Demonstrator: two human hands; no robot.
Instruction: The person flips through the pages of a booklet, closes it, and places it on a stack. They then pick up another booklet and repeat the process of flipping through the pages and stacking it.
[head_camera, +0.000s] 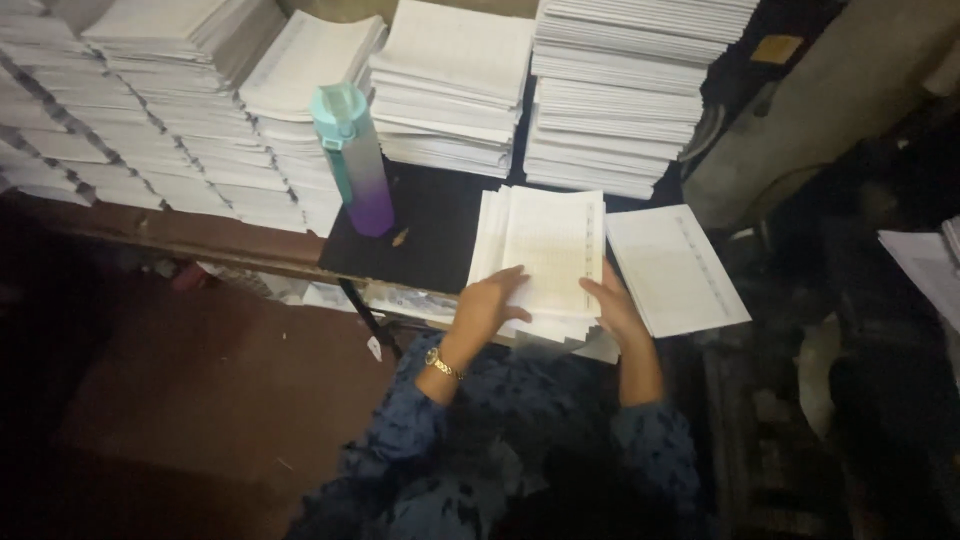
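Note:
A small stack of printed white sheets (545, 245) lies on the dark table (435, 215) in front of me. My left hand (487, 303) rests on its lower left corner, fingers curled over the edge, a gold watch on the wrist. My right hand (612, 305) grips the lower right edge of the same stack. A second sheaf of paper (675, 268) lies flat just right of my right hand, overhanging the table edge.
Tall piles of white printed sheets (450, 85) fill the back of the table and a bench at left (130, 110). A teal-and-purple water bottle (355, 160) stands upright left of my stack. More paper (925, 265) shows at far right. The floor is dark.

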